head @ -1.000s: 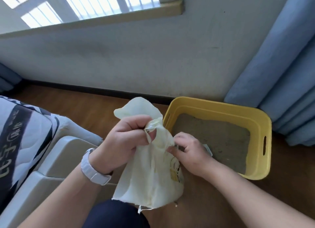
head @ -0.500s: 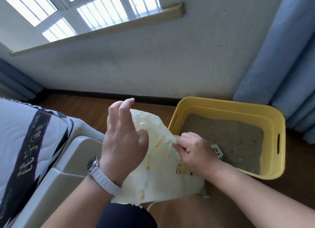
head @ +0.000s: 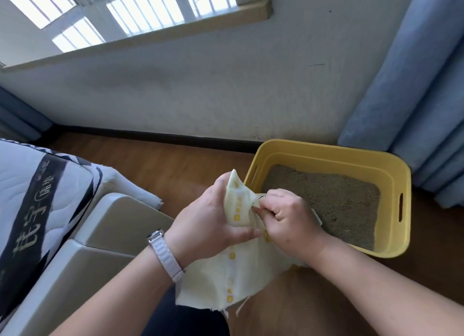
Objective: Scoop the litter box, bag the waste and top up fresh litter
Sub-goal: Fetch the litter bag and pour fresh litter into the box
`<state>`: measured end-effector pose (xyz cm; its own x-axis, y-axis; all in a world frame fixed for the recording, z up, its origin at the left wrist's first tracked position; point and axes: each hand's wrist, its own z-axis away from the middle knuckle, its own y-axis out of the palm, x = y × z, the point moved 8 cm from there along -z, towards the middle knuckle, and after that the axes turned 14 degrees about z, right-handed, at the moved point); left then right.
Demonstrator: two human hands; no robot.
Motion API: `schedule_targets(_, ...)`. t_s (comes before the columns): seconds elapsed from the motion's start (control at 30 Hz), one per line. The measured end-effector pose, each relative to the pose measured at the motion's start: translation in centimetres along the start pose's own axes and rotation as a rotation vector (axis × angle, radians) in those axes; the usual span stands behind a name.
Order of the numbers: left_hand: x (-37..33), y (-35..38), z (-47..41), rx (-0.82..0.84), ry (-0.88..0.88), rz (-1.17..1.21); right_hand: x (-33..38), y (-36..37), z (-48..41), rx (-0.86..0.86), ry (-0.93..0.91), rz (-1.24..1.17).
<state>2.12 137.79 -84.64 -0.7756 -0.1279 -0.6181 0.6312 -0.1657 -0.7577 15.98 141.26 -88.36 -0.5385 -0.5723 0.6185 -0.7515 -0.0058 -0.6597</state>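
Out past your left wrist lies a quilted mattress (head: 37, 197) with a dark printed band, and just beside the forearm is the smooth, padded beige bed base (head: 120, 225) it rests on. A pale woven watch strap (head: 165, 257) circles that wrist. Your left hand (head: 213, 220) is curled round the gathered top of the pale yellow bag (head: 238, 283), holding it up off the wooden floor (head: 175, 167) so the rest hangs loose between your forearms. The bag is thin, soft film, creased and slightly see-through, with a row of small yellow squares running down it and a ragged lower edge. Touching it from the other side, your right hand (head: 288, 217) has its fingers bent in, pinching one layer of the rim. I judge the two grips are there to peel the mouth open before any waste goes in. Nothing seems to be bagged yet. A sliver of white shows beyond your right knuckles, too little to name. Just behind that hand sits the litter box (head: 331, 151), a rounded yellow plastic tub with slot handles, close enough for a short carry. Its litter (head: 334, 197) is fine, grey-brown and fairly level. Farther right hangs a heavy blue curtain (head: 414, 84) in soft folds.
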Motion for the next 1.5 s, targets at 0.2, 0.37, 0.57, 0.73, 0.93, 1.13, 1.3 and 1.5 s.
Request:
schedule_targets(0.2, 0.5, 2.1, -0.2, 0.156, -0.03, -0.311, 1.1, 0.8, 0.6, 0.062, -0.073, 0.025)
schedule_targets(0.37, 0.7, 2.0, -0.9, 0.153, -0.014, -0.522, 1.5, 1.6, 0.7, 0.065, -0.088, 0.009)
schedule_targets(0.57, 0.5, 2.0, -1.3, 0.206, -0.175, -0.411, 3.4, 2.3, 0.8, 0.02, -0.071, -0.044)
schedule_targets(0.73, 0.6, 0.7, -0.4, 0.08, -0.056, -0.375, 3.8, 2.2, 0.5, 0.032, -0.021, -0.199)
schedule_targets(0.93, 1.0, -3.3, 0.2, 0.047, 0.153, -0.033, 3.6, 2.1, 0.5, 0.103, -0.062, -0.177)
schedule_targets(1.13, -1.4, -5.8, 1.8, -0.036, 0.338, 0.293, 1.8, 3.0, 0.8, 0.264, 0.008, -0.185)
schedule_targets(1.3, -3.8, -5.1, 2.1, -0.157, 0.609, -0.13, 2.3, 1.8, 0.8, 0.105, 0.005, -0.14)
schedule_targets(1.5, -2.9, -5.1, 1.6, -0.266, 0.575, -0.331, 4.0, 0.2, 0.2, 0.019, -0.061, -0.047)
